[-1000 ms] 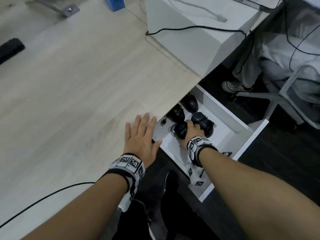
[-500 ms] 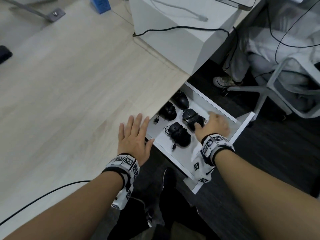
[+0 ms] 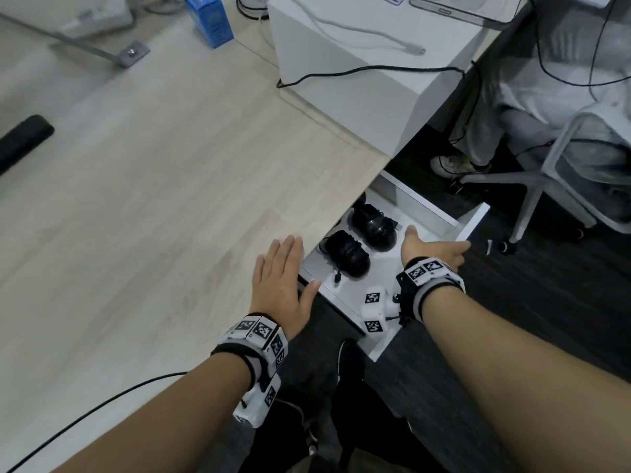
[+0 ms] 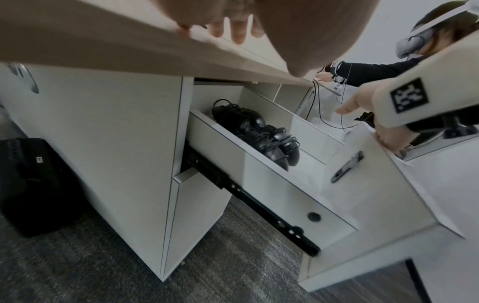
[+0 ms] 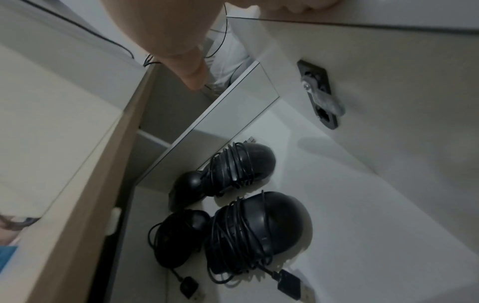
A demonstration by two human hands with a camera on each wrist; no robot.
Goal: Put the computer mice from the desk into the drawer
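Several black computer mice with cords wound round them lie in the open white drawer under the desk edge. The right wrist view shows them close together on the drawer floor. My right hand holds the top edge of the drawer front, fingers curled over it and thumb stretched out above the drawer. My left hand lies flat on the wooden desk at its edge, holding nothing. In the left wrist view the mice sit low behind the drawer's side wall.
A white box with a black cable stands on the desk behind the drawer. A blue carton sits further back, a black object at far left. Another person sits on a chair to the right. A black case stands under the desk.
My right hand let go of a mouse in the drawer and moved right to the drawer front. The drawer now sits further in under the desk. The left hand stayed put.
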